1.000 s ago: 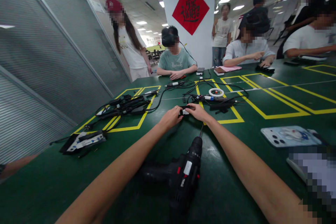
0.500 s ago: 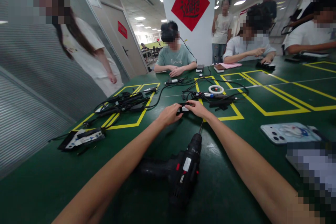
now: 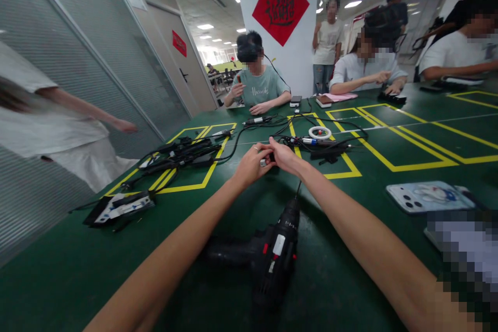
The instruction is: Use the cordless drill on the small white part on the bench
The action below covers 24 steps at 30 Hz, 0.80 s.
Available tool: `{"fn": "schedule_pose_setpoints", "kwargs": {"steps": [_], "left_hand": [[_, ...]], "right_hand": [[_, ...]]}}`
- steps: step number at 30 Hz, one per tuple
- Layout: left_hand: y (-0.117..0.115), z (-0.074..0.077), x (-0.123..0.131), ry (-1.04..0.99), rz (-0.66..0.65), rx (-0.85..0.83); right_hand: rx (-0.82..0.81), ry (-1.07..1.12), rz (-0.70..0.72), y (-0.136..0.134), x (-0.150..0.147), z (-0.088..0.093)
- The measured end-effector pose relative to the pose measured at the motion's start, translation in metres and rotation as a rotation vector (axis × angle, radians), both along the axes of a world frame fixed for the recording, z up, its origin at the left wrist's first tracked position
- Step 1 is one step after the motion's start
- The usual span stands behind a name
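My left hand point(image 3: 252, 162) and my right hand point(image 3: 285, 156) meet above the middle of the green table. Between them they grip a small black piece with a white label point(image 3: 264, 163); fingers cover most of it, so its kind cannot be made out. Both hands have their fingers closed around it. Below my forearms a black cordless drill point(image 3: 275, 254) lies on its side, its bit pointing away from me toward my right hand. Just beyond my right hand are a blue-and-black pen-like tool point(image 3: 311, 141) with cables and a white ring point(image 3: 319, 133).
A heap of black cables and tools point(image 3: 182, 150) lies left, near an opened bag with small parts point(image 3: 120, 206). A phone in a patterned case point(image 3: 430, 196) rests at right. Yellow tape point(image 3: 424, 167) marks the table point(image 3: 350, 207). Several people sit or stand around it; one passes on the left.
My hands have turned the small black piece, and my right fingers now cover more of it. The person at left has moved further left. The person opposite has raised a hand holding a small item.
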<state>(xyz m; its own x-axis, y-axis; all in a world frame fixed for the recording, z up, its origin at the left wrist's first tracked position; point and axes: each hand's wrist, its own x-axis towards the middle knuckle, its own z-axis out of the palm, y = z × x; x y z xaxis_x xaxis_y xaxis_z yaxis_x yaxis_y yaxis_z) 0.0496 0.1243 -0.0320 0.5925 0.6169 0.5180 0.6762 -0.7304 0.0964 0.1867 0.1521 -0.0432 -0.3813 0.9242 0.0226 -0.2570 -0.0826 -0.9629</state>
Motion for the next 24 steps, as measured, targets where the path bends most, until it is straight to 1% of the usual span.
{"fn": "schedule_pose_setpoints", "kwargs": {"steps": [2, 4, 5, 7, 8, 9, 11, 12, 14, 16, 19, 22, 24], "left_hand": [[0.003, 0.000, -0.003, -0.051, -0.020, -0.051], [0.009, -0.003, -0.010, -0.098, -0.024, -0.141], [0.014, -0.005, -0.015, -0.112, -0.022, -0.195], [0.023, -0.013, -0.025, -0.120, -0.023, -0.296], [0.028, -0.017, -0.029, -0.121, -0.025, -0.331], [0.032, -0.022, -0.031, -0.128, -0.026, -0.354], [0.038, -0.029, -0.033, -0.161, -0.021, -0.384], [0.039, -0.032, -0.033, -0.184, -0.015, -0.400], [0.041, -0.036, -0.031, -0.229, 0.002, -0.439], [0.040, -0.039, -0.029, -0.266, 0.024, -0.492], [0.038, -0.042, -0.029, -0.312, 0.050, -0.561], [0.034, -0.044, -0.031, -0.342, 0.061, -0.573], [0.033, -0.043, -0.033, -0.337, 0.078, -0.558]], "right_hand": [[0.040, -0.021, -0.107, 0.006, 0.003, -0.004], [0.132, -0.110, -0.200, 0.011, 0.012, -0.011], [0.207, -0.193, -0.255, 0.012, 0.019, -0.015], [0.363, -0.439, -0.337, 0.012, 0.031, -0.024], [0.422, -0.556, -0.326, 0.010, 0.036, -0.029], [0.463, -0.643, -0.282, 0.008, 0.039, -0.034], [0.558, -0.718, -0.205, 0.005, 0.043, -0.041], [0.600, -0.734, -0.206, 0.003, 0.043, -0.043], [0.654, -0.755, -0.260, 0.003, 0.042, -0.045], [0.664, -0.779, -0.316, 0.005, 0.040, -0.045], [0.642, -0.790, -0.339, 0.007, 0.037, -0.045], [0.637, -0.725, -0.344, 0.010, 0.033, -0.043], [0.624, -0.636, -0.387, 0.013, 0.034, -0.041]]}}
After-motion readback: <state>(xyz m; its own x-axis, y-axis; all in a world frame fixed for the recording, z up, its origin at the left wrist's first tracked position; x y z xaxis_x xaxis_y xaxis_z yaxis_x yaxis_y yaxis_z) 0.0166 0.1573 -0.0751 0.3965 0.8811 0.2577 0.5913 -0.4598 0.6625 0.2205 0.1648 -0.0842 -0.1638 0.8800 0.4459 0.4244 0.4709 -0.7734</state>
